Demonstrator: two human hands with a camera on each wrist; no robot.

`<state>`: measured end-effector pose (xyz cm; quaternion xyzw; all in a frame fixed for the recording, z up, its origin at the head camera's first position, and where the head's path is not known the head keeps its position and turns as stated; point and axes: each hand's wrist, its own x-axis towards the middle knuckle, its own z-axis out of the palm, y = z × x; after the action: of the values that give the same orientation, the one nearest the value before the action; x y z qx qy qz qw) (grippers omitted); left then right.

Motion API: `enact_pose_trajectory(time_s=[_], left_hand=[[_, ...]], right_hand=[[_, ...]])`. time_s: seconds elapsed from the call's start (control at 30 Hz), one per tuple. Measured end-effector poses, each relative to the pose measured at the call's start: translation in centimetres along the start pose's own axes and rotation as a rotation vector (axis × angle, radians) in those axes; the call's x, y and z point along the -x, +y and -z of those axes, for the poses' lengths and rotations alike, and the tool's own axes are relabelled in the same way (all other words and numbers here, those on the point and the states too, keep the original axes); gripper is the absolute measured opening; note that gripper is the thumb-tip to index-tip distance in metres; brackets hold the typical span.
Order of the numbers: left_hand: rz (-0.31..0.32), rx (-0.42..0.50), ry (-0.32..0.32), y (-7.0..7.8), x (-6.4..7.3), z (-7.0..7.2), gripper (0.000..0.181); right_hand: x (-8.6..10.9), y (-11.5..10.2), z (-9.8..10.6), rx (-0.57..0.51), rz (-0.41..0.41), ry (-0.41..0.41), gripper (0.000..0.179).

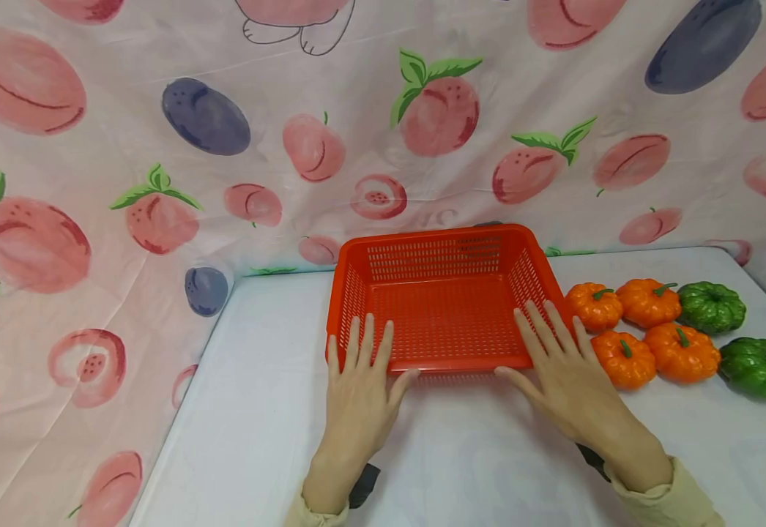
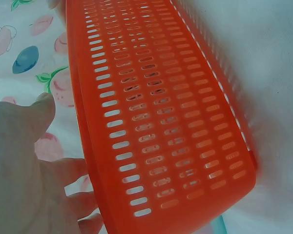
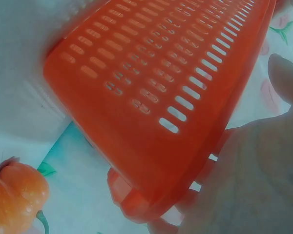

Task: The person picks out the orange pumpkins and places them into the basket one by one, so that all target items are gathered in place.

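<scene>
A red plastic basket (image 1: 452, 364) with slotted walls stands at the back of the white table, with nothing inside it. My left hand (image 1: 359, 399) is at the left end of its near rim, fingers straight and spread, pointing away from me. At the right end my right hand (image 1: 564, 380) lies the same way, its fingertips reaching over the rim corner. In the left wrist view the fingers (image 2: 80, 202) meet the basket's rim. The right wrist view shows the fingers partly hidden behind the rim near the basket's corner (image 3: 136, 200).
Right of the basket, several orange pumpkins (image 1: 682, 353) and two green pumpkins (image 1: 761, 368) sit in two rows, the nearest ones close to my right hand. A fruit-printed cloth (image 1: 350, 66) hangs behind and left of the white table (image 1: 258, 388).
</scene>
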<state>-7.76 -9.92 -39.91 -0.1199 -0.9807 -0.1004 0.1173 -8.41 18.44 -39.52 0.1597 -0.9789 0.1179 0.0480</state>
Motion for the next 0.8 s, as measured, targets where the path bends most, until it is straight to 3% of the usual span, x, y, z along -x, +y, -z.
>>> enact_pose_trajectory(time_s=[0.4, 0.8], left_hand=[[0.006, 0.011, 0.006, -0.5, 0.0, 0.3, 0.075], [0.022, 0.044, 0.014, -1.3, 0.0, 0.5, 0.075]], right_hand=[[0.2, 0.8, 0.1, -0.010, -0.007, 0.004, 0.090], [0.4, 1.9, 0.1, 0.032, 0.029, 0.074, 0.089]])
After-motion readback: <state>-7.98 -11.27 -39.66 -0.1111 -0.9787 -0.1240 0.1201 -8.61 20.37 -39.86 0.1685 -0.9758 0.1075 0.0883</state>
